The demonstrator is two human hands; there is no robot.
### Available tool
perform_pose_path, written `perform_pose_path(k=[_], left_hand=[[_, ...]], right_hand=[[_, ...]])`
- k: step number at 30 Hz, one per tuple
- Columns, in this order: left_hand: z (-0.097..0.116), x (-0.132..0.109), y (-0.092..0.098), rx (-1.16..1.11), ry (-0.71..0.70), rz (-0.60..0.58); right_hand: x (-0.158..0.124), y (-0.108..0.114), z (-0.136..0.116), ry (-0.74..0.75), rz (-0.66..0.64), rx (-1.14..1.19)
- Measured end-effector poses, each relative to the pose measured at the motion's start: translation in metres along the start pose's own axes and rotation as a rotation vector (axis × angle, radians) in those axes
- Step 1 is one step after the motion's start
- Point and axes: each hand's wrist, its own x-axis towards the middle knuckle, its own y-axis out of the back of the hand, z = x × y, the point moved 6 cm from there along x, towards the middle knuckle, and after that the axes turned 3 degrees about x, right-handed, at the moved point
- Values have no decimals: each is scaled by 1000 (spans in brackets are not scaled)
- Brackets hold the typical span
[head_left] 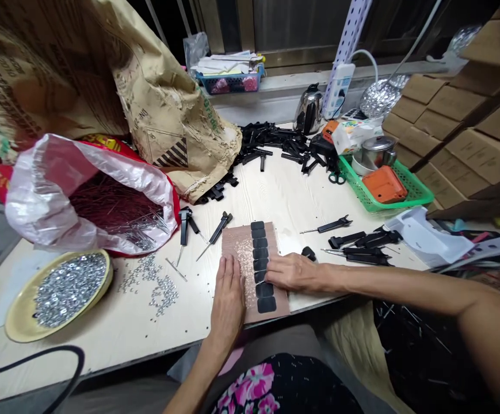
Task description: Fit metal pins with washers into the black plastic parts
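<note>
My left hand (228, 287) lies with its fingers stretched flat on the left edge of a brown board (281, 302) at the table's front edge. A column of several black, rounded flat pieces (267, 304) runs down the board, and pale specks are scattered left of them. My right hand (290, 273) rests at the column's right side, its fingers bent and pressed together over the black pieces. Whatever its fingertips pinch, if anything, is hidden. Just beyond that hand sits a small black piece (308, 253). Black-handled tools with thin metal shafts (218, 232) lie past the board.
At left stand a yellow bowl (12, 325) of small shiny metal parts and a white-lined sack (38, 213) of thin rods. Loose metal parts (163, 292) lie nearby. Black parts (271, 138) pile up at the back. A green basket (418, 198) and cardboard boxes (469, 167) stand right.
</note>
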Motion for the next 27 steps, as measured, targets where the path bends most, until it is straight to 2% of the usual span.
perform_pose_path(k=[1, 4, 5, 7, 8, 12, 17, 22, 25, 27], left_hand=[[0, 0, 0, -2, -2, 1], [0, 0, -1, -18, 4, 3], [0, 0, -1, -25, 6, 5], [0, 0, 0, -30, 9, 6], [0, 0, 0, -28, 13, 3], [0, 1, -1, -14, 30, -28], [0, 1, -1, -29, 37, -28], [2, 1, 0, -34, 13, -18], [2, 0, 2, -39, 21, -6], [2, -1, 3, -44, 31, -4]], right_hand=[[1, 1, 0, -8, -2, -2], [4, 5, 11, -189, 79, 4], [5, 5, 10, -188, 97, 1], [6, -1, -1, -57, 49, 7], [6, -3, -4, -40, 41, 8], [2, 1, 10, -219, 90, 5], [1, 4, 8, -201, 73, 67], [2, 1, 4, -261, 78, 57], [-6, 16, 10, -296, 28, 10], [-21, 38, 21, -360, -30, -69]])
